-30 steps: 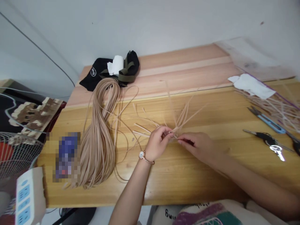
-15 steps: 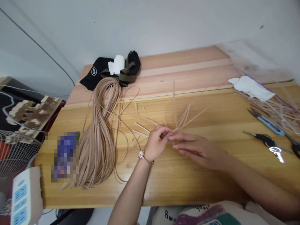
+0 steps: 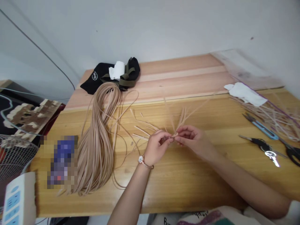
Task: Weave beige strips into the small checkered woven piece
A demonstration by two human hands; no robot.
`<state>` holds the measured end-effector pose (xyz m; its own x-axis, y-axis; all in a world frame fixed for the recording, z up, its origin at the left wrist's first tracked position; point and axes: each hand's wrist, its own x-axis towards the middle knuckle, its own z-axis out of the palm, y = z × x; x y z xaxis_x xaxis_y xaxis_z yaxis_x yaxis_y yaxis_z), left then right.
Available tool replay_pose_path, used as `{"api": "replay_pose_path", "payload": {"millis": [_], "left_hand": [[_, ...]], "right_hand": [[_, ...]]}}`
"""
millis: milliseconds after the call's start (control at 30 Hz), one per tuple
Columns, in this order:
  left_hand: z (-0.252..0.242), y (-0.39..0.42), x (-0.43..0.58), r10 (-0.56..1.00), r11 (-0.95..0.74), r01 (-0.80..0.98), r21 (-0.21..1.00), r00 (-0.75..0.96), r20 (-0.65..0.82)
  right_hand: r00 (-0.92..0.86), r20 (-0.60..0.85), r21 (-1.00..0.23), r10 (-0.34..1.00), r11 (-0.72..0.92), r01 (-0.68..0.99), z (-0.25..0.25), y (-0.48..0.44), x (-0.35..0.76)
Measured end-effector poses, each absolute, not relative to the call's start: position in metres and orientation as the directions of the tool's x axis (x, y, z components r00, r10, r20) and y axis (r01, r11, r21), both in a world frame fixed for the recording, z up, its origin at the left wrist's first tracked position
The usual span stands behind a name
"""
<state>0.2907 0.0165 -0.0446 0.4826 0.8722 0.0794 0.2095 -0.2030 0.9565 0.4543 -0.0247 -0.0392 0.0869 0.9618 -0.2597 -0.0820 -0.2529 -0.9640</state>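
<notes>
Over the middle of the table, my left hand [image 3: 158,146] pinches the woven centre of a small bunch of tan weaving strips [image 3: 182,118]. My right hand [image 3: 193,139] closes thumb and fingers on the same bunch, just right of the left fingertips. Loose strip ends fan out upward and to the left beyond the hands. Fingers hide most of the woven part. A watch sits on the left wrist. To the left lies a large hank of tan strips [image 3: 98,140], with a few thin strands straying toward my left hand.
A black bag [image 3: 99,75] with a white paper roll [image 3: 117,70] lies at the back. On the right are blue thread snips [image 3: 261,126], keys [image 3: 270,156], scissors [image 3: 294,154], crumpled tissue [image 3: 248,93] and more strips [image 3: 278,115]. A power strip [image 3: 20,200] stands at the left edge.
My right hand's fingers, stretched out before, have bent into a pinch on the bunch and sit slightly higher. My left hand keeps its hold. The view has shifted slightly.
</notes>
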Motion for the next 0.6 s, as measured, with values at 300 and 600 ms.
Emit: {"api": "replay_pose_path", "payload": {"millis": [300, 600], "left_hand": [[-0.0423, 0.0148, 0.2901, 0.848, -0.309, 0.209, 0.928, 0.501, 0.170], [-0.0425, 0.0154, 0.2903, 0.849, -0.319, 0.205, 0.925, 0.496, 0.183]], "right_hand": [[0.104, 0.017, -0.967, 0.994, -0.010, 0.255, -0.0333, -0.0299, 0.4541], [0.068, 0.136, -0.906, 0.988, 0.097, 0.412, -0.0332, -0.0310, 0.4516]]}}
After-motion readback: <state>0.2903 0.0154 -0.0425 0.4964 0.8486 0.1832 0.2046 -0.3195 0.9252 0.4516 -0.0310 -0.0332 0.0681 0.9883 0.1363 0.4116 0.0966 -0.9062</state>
